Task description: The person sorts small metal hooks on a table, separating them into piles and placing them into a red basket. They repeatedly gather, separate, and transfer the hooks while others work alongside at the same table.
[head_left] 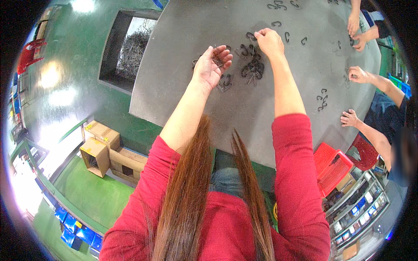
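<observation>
My left hand (212,67) is turned palm up over the grey table (174,87), its fingers curled around thin metal wire pieces (216,63). My right hand (269,42) reaches farther across the table, thumb and fingers pinched together. What sits in that pinch is too small to make out; a dark C-shaped hook (251,36) lies right beside the fingertips. Between my hands is a pile of similar dark hooks (253,68) mixed with thin wires. A few more hooks and wires (225,82) lie by my left wrist, and some are partly hidden behind that hand.
Loose hooks (322,100) lie scattered to the right and far side. Co-workers' hands (358,75) work along the right edge. A dark bin of metal wire pieces (133,54) stands left of the table. Red baskets (333,169) are at right, cardboard boxes (98,152) at lower left.
</observation>
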The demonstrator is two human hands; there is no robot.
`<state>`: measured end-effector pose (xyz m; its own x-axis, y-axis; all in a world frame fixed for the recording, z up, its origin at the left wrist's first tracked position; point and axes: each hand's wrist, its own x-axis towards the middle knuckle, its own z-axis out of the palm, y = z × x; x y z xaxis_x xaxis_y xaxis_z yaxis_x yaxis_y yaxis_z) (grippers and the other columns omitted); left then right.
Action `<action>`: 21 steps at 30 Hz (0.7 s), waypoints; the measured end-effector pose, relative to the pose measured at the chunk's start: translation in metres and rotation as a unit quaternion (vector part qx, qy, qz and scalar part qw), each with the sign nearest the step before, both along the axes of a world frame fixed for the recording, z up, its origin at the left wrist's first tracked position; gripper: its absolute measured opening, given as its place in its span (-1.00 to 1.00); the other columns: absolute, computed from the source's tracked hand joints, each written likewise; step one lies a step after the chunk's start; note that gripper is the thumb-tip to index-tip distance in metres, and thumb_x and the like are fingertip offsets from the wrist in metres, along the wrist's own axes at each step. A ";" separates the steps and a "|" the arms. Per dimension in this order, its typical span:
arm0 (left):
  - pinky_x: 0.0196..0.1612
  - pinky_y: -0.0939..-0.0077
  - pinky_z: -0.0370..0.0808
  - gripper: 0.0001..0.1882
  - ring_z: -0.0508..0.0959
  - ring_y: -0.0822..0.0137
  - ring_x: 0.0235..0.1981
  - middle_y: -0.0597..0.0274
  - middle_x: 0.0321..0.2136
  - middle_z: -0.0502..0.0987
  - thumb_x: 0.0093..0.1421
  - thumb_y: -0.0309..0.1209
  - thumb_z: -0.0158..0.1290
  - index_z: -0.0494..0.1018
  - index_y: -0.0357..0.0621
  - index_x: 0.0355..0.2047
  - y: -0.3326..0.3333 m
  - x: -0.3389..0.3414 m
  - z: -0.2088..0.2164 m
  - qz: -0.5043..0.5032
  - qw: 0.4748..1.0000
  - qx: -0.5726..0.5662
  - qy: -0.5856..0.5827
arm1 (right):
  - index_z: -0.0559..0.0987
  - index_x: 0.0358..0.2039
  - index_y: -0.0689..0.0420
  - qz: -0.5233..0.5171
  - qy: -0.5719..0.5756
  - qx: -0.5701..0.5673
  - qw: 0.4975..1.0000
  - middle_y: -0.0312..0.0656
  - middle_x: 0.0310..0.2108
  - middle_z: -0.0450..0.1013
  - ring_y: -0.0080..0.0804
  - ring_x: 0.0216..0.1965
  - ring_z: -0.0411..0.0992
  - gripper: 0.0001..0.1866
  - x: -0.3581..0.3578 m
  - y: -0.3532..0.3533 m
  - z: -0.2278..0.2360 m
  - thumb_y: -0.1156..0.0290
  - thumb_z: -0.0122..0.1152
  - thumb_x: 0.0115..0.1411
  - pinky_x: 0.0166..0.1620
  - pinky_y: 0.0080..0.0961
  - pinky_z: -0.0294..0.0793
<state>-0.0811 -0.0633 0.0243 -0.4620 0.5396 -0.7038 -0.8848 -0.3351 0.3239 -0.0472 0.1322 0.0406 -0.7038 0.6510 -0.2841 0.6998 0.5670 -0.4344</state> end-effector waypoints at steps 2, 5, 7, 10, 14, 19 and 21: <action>-0.15 0.33 0.53 -0.58 0.53 0.22 -0.24 0.10 -0.29 0.52 0.37 -0.20 -0.32 0.41 -0.28 -0.17 0.001 -0.001 0.002 0.012 1.000 0.015 -0.014 | 0.62 -0.27 0.14 -0.003 0.082 -0.154 0.985 -0.06 -0.30 0.55 -0.17 -0.20 0.51 -0.65 0.010 -0.003 0.009 0.15 0.24 0.05 -0.12 -0.30 0.43; -0.15 0.32 0.53 -0.58 0.52 0.21 -0.26 0.10 -0.30 0.51 0.37 -0.20 -0.33 0.40 -0.29 -0.15 0.014 0.002 0.007 0.012 0.998 0.041 -0.040 | 0.62 -0.28 0.13 0.007 0.008 -0.109 0.994 -0.06 -0.30 0.55 -0.16 -0.23 0.52 -0.64 0.023 -0.014 0.018 0.12 0.25 0.04 -0.14 -0.29 0.45; -0.15 0.32 0.53 -0.58 0.52 0.22 -0.26 0.11 -0.31 0.51 0.37 -0.19 -0.33 0.39 -0.29 -0.14 0.018 0.006 0.001 0.016 0.999 0.027 -0.035 | 0.63 -0.33 0.11 -0.010 -0.064 0.011 0.998 -0.08 -0.34 0.55 -0.16 -0.23 0.52 -0.65 0.031 -0.025 0.015 0.09 0.27 0.03 -0.15 -0.27 0.46; -0.14 0.33 0.53 -0.58 0.51 0.25 -0.27 0.13 -0.32 0.49 0.37 -0.19 -0.33 0.40 -0.28 -0.15 0.014 0.005 -0.005 0.007 1.000 0.012 -0.013 | 0.63 -0.37 0.07 0.030 -0.042 0.147 0.988 -0.09 -0.38 0.55 -0.17 -0.24 0.52 -0.73 0.035 -0.034 -0.007 0.16 0.29 0.02 -0.18 -0.27 0.48; -0.12 0.34 0.51 -0.59 0.51 0.26 -0.24 0.13 -0.30 0.50 0.36 -0.20 -0.31 0.42 -0.26 -0.16 0.009 0.002 -0.002 -0.003 1.000 -0.007 0.001 | 0.65 -0.39 0.05 -0.006 -0.052 0.032 0.998 -0.12 -0.40 0.56 -0.20 -0.28 0.53 -0.77 0.042 -0.028 0.013 0.20 0.30 0.00 -0.20 -0.28 0.48; -0.07 0.28 0.47 -0.58 0.51 0.21 -0.22 0.10 -0.27 0.50 0.36 -0.18 -0.30 0.41 -0.28 -0.13 0.017 0.007 0.004 -0.025 1.000 -0.015 0.002 | 0.66 -0.41 0.05 0.034 0.044 -0.223 0.973 -0.16 -0.44 0.57 -0.20 -0.33 0.54 -0.77 0.045 -0.036 0.037 0.18 0.31 -0.01 -0.22 -0.30 0.48; -0.09 0.30 0.48 -0.58 0.51 0.22 -0.23 0.11 -0.28 0.50 0.36 -0.18 -0.30 0.41 -0.28 -0.13 0.014 0.008 0.001 -0.007 1.000 0.004 -0.010 | 0.65 -0.40 0.04 0.015 0.037 -0.123 0.992 -0.16 -0.43 0.57 -0.21 -0.32 0.54 -0.77 0.036 -0.035 0.034 0.17 0.29 0.01 -0.22 -0.31 0.47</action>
<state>-0.0731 -0.0495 0.0255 -0.4407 0.5520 -0.7079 -0.8955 -0.3255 0.3036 -0.0114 0.0971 0.0747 -0.7472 0.5459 -0.3790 0.6448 0.4577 -0.6121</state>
